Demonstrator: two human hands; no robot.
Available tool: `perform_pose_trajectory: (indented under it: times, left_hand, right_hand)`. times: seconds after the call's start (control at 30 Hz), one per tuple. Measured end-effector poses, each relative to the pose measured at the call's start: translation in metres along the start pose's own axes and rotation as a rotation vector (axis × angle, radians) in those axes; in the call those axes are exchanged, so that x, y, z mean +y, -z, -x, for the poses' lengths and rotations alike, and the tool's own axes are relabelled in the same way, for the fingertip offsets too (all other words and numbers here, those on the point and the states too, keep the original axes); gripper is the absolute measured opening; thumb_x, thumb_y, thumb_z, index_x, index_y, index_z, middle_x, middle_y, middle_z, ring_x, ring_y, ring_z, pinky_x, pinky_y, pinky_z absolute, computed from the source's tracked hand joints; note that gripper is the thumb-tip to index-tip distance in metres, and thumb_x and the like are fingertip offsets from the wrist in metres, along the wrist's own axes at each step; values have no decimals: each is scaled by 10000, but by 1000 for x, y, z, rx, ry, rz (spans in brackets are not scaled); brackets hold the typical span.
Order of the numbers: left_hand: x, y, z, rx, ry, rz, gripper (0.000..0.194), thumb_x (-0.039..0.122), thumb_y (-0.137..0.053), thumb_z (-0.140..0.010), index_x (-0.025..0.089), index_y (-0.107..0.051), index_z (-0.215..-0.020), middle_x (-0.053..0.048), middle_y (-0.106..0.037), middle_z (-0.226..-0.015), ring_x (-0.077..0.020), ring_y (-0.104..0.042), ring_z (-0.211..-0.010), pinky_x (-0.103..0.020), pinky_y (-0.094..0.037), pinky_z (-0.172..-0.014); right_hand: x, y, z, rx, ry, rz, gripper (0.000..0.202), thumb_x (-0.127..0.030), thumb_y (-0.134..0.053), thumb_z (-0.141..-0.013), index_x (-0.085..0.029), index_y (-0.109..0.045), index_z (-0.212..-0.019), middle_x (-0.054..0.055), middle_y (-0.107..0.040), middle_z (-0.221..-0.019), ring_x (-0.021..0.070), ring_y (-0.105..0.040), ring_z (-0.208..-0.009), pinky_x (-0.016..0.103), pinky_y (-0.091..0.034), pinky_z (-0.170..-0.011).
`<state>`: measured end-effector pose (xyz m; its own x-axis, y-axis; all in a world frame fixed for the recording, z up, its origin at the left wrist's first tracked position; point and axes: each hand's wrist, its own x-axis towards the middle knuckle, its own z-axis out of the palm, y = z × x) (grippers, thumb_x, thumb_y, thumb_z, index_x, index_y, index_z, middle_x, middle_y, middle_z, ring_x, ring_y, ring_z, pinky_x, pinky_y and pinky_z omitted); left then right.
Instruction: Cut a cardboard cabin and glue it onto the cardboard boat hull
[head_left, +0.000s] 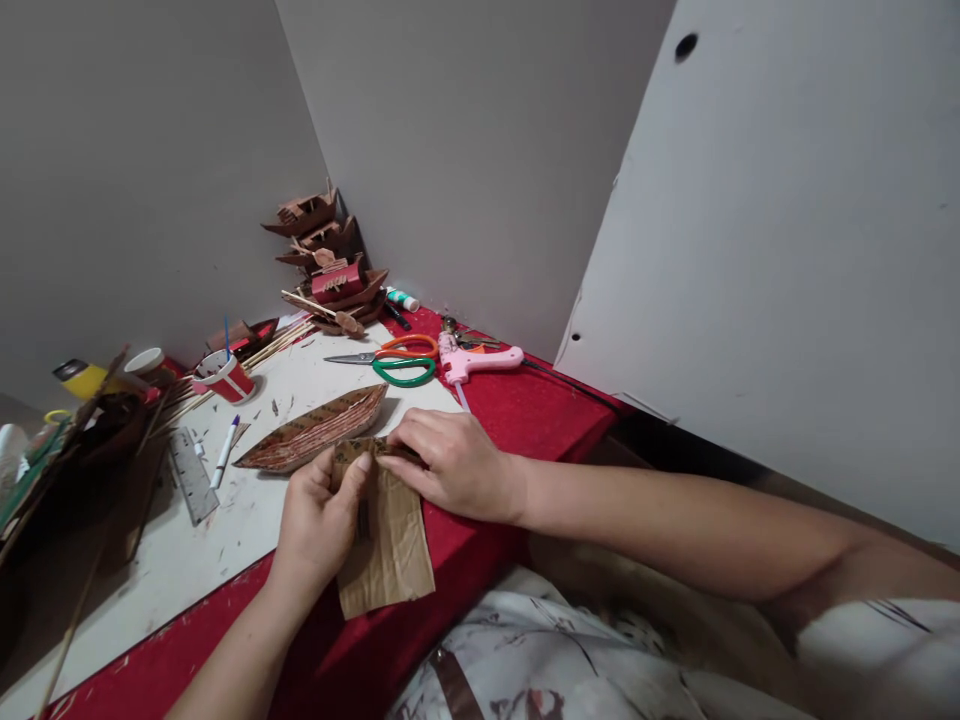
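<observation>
A cardboard piece [391,556] is pinched at its far edge by the left hand [321,508] and right hand [456,462], on the near side of the boat hull [315,432], over the worktop [571,412]. Folding or tearing is apparently being done; a firm, even pinch is probably needed next. The long axis is directed toward the wearer, near end ungripped.

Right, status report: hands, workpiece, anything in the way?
Left hand pinching cardboard; right hand at its far edge. Boat hull just beyond. Scissors, glue gun farther back.
</observation>
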<state>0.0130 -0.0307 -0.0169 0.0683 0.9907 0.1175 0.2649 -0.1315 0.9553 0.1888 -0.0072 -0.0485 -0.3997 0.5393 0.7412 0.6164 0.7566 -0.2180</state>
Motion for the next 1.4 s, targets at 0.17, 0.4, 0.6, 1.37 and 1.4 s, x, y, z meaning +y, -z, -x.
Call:
perform_pose_trajectory:
  times: [0.17, 0.4, 0.6, 1.37, 1.4]
  left_hand:
    - [1, -1, 4, -60, -105, -56, 151, 311, -643, -833, 171, -696, -856, -20, -714, -795, -180, -618, -761, -258, -485, -741]
    - [1, 1, 6, -45, -152, -148, 138, 282, -608, -855, 166, -675, -825, -12, -699, -753, -175, -609, -732, -246, -465, -695]
    - [-8, -1, 1, -44, -65, -120, 189, 292, -632, -824, 172, -607, -680, 23, -605, -617, -137, -508, -588, -231, -407, -575]
    - [-4, -3, 2, -119, -74, -89, 173, 269, -602, -833, 196, -595, -676, 15, -590, -629, -168, -552, -645, -251, -445, -642]
    - [-4, -3, 1, -116, -69, -90, 188, 273, -612, -825, 198, -583, -655, 21, -570, -607, -164, -537, -624, -247, -434, -617]
  right_hand:
    - [-7, 0, -4, 21, -39, 5, 164, -227, -535, -933, -137, -595, -810, 64, -622, -765, 175, -566, -698, 279, -391, -626]
    - [-12, -4, -5, 74, 54, -7, 204, -151, -446, -930, -140, -574, -772, 64, -576, -729, 181, -507, -673, 293, -388, -631]
    - [-6, -8, 1, 6, 253, 37, 214, -115, -423, -927, -146, -575, -780, 70, -578, -727, 186, -496, -684, 289, -380, -630]
    - [-3, -7, 2, 10, 256, -33, 157, -93, -442, -904, -154, -548, -805, 80, -587, -755, 186, -523, -716, 285, -425, -647]
    - [-2, -7, 2, 13, 266, -40, 152, -93, -449, -905, -152, -550, -807, 80, -588, -755, 184, -526, -714, 283, -424, -647]
